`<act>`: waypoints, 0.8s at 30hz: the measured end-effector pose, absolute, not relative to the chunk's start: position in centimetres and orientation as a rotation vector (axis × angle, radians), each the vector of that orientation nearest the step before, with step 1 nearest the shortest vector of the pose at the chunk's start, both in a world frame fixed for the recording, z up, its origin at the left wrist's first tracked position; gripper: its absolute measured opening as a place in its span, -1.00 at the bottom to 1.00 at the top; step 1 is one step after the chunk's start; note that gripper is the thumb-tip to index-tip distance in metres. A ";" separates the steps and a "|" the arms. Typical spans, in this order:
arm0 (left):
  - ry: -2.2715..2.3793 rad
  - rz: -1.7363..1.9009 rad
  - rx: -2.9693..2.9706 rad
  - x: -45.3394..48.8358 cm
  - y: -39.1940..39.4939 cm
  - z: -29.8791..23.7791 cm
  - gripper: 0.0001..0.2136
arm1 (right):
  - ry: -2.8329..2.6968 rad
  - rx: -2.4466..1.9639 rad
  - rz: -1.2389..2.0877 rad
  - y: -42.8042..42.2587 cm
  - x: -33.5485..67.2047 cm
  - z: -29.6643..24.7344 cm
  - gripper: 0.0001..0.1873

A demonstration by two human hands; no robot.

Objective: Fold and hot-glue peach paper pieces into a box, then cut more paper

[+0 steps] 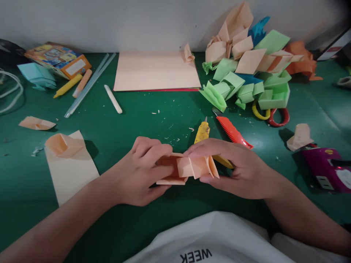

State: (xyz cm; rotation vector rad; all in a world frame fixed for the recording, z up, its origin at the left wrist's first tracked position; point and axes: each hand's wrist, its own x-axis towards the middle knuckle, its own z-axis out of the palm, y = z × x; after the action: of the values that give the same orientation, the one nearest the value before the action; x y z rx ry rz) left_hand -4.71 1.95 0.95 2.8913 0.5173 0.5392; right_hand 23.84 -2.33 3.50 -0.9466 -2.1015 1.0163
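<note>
Both hands hold a folded peach paper box (199,167) low over the green table, near my body. My left hand (145,170) grips its left part, with a finger reaching into the open hollow. My right hand (233,166) pinches the right part between thumb and fingers, where a narrower folded section ends in an open flap. Just behind my right hand lies a yellow glue gun or cutter-like tool (202,132), partly hidden by the fingers. A red-handled utility knife (233,131) rests to its right.
A stack of peach paper sheets (156,73) lies at the back. Crumpled and folded paper pieces (246,69) pile up at the back right, beside scissors (278,117). Glue sticks (89,87), crayons (68,86) and a box (59,60) sit back left. A purple power adapter (327,170) stands right.
</note>
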 end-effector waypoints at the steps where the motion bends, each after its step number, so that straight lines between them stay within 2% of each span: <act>1: 0.528 0.560 2.882 -4.8 2.0 0.9 -0.86 | -2.107 -0.944 1.018 -2.3 23.8 3.5 -0.59; 5: 0.549 0.675 2.735 -5.0 2.3 1.5 -0.81 | -2.119 -0.933 1.013 -2.3 23.9 3.4 -0.57; 11: 0.714 1.146 2.439 -4.8 2.9 2.7 -0.82 | -2.098 -0.902 1.026 -2.4 24.0 3.4 -0.54; 15: 0.738 1.228 2.418 -4.9 3.3 3.1 -0.80 | -2.103 -0.877 1.034 -2.4 24.0 3.4 -0.55; 20: 1.063 0.957 2.610 -7.5 5.3 3.4 -0.85 | -2.104 -0.877 1.020 -2.4 24.1 3.5 -0.57; 22: 1.239 0.668 2.793 -8.9 6.4 3.1 -0.49 | -2.110 -0.893 1.015 -2.3 24.0 3.6 -0.59; 23: 1.327 0.514 2.862 -9.5 6.8 2.8 -0.42 | -2.115 -0.903 1.017 -2.3 24.0 3.6 -0.60; 24: 1.366 0.379 2.909 -10.1 7.2 2.4 -0.44 | -2.118 -0.911 1.017 -2.3 24.0 3.7 -0.60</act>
State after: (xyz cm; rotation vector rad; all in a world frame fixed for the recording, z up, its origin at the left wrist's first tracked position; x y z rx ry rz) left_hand -10.06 7.17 2.45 2.9088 1.3661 0.3788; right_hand 23.96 -2.32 3.69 -0.9105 -2.1183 1.0171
